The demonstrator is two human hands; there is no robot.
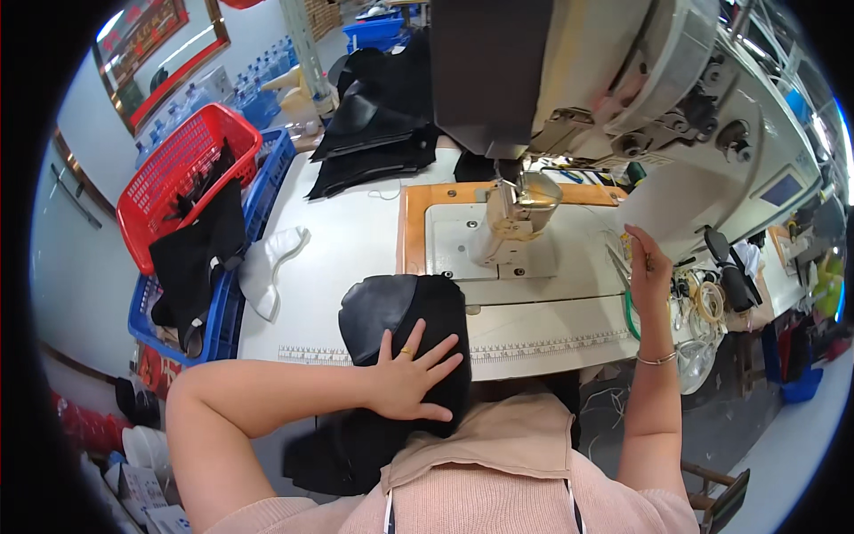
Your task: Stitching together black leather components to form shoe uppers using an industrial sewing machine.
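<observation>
My left hand (414, 378) lies flat with fingers spread on a black fabric piece (449, 311). That piece has a smooth, shiny black panel (378, 311) at its far left. It rests on the table's front edge, and more black cloth (334, 454) hangs below toward my lap. Raised at the right of the sewing machine (676, 98), my right hand (651, 267) has curled fingers with one pointing up. A small dark thing shows among them, too small to make out. Beside that hand lies a pair of scissors (616, 254). The machine's post (516, 218) stands beyond the black piece, apart from it.
Stacked black pieces (378, 133) sit at the back left of the white table (347, 236). A white curved piece (269, 267) lies near a red basket (133, 200) and a blue crate (227, 307). Tape rolls (710, 301) and threads clutter the right side.
</observation>
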